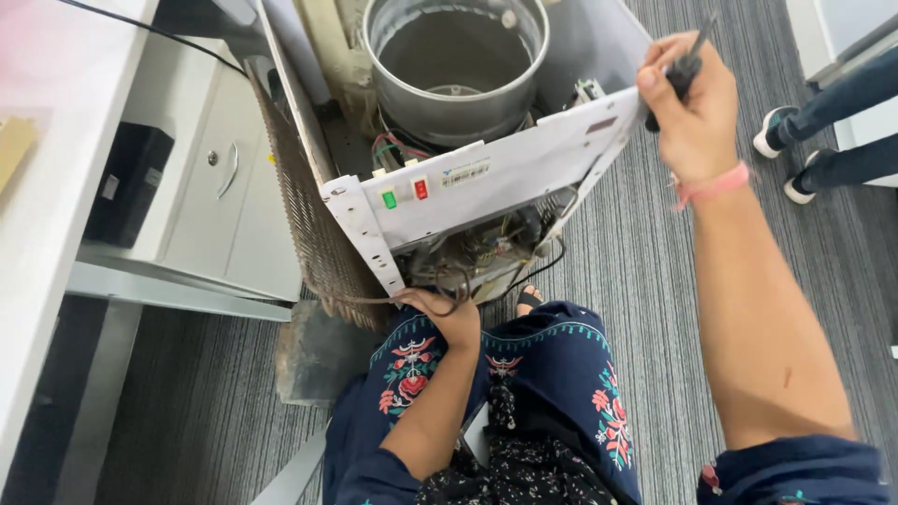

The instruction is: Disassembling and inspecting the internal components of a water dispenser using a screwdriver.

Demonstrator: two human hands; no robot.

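Observation:
A white water dispenser stands open in front of me, its back panel carrying a green and a red switch. A steel tank sits in its top. My right hand is raised at the panel's upper right corner, closed on a dark-handled screwdriver. My left hand reaches under the panel's lower edge, fingers among the black wires there. Whether it grips a wire is hidden.
A wire condenser grille covers the dispenser's left side. A white drawer cabinet and desk stand at left. Another person's legs and shoes are at the right on the striped grey carpet.

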